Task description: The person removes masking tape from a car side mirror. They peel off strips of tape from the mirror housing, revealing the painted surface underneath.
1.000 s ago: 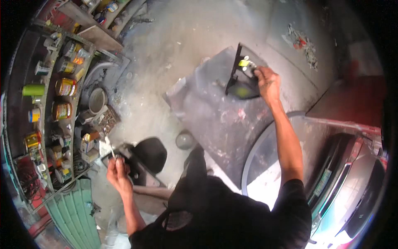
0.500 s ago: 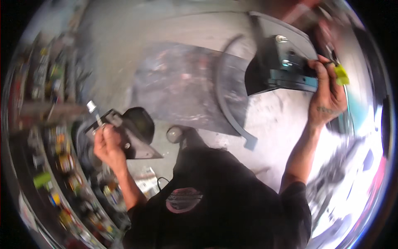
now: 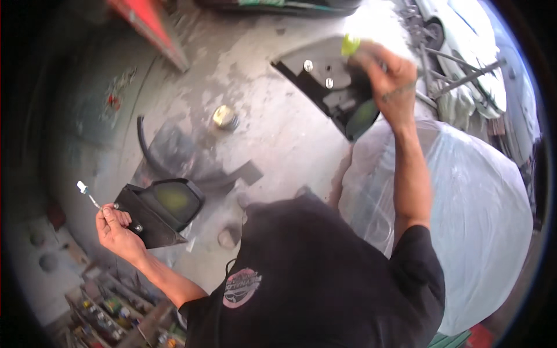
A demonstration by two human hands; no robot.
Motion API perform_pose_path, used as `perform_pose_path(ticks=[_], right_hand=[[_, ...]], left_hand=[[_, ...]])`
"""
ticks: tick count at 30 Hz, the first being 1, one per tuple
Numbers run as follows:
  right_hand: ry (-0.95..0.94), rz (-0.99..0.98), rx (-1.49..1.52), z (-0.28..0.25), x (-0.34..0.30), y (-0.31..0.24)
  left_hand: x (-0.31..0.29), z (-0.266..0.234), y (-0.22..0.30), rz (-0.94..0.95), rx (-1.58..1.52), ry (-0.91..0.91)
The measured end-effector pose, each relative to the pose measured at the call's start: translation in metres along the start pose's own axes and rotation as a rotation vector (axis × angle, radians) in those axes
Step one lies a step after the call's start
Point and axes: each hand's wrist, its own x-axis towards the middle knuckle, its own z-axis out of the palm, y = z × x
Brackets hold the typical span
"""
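Note:
My left hand (image 3: 119,236) is closed at the mounting edge of a black car side mirror (image 3: 155,223), out to the left. A short wire with a white connector (image 3: 81,187) sticks up past those fingers. Raised at the upper right, my right hand (image 3: 395,87) grips a second black side mirror (image 3: 316,78), whose mounting plate with bright studs shows. Beside these blurred fingers is a yellow-green connector (image 3: 350,45). Which part of each mirror the fingertips pinch is partly hidden.
Something large under a pale plastic sheet (image 3: 464,226) stands on the right. A gold-topped can (image 3: 225,117) and a curved dark strip (image 3: 146,142) are on the floor ahead. Shelves of small containers (image 3: 116,307) fill the lower left. A red panel (image 3: 148,26) leans in from the top; cars (image 3: 461,35) stand far right.
My view has swung rightward, bringing the covered object and cars in and pushing the shelves to the lower left. The right-hand mirror has turned and shifted left in view. Both mirrors remain held.

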Motion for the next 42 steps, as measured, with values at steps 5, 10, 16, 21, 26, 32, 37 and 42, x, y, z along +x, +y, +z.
perform_pose_path(ticks=[5, 10, 16, 21, 26, 32, 37, 42], right_hand=[[0.019, 0.824, 0.186, -0.131, -0.063, 0.280], [-0.022, 0.816, -0.164, -0.111, -0.158, 0.471], [0.222, 1.144, -0.097, -0.085, -0.173, 0.666], [0.486, 1.296, -0.086, -0.059, -0.157, 0.841], [0.591, 1.294, -0.104, -0.016, -0.160, 1.044], [0.544, 1.341, -0.212, 0.041, -0.216, 1.314], [0.518, 1.361, -0.152, 0.057, -0.221, 1.561], [0.604, 1.364, -0.116, 0.096, -0.225, 1.801]], left_hand=[[-0.005, 0.368, 0.115, -0.079, 0.002, -0.361], [-0.040, 0.645, 0.061, -0.238, -0.074, -0.598], [-0.053, 0.977, 0.022, -0.223, -0.037, -0.839], [-0.047, 1.255, -0.004, -0.249, -0.099, -1.056], [-0.050, 1.521, 0.005, -0.080, -0.151, -1.167], [-0.119, 1.855, 0.004, -0.006, -0.242, -1.311], [-0.136, 2.115, 0.031, -0.086, -0.254, -1.394], [-0.145, 2.364, 0.050, -0.108, -0.304, -1.443]])
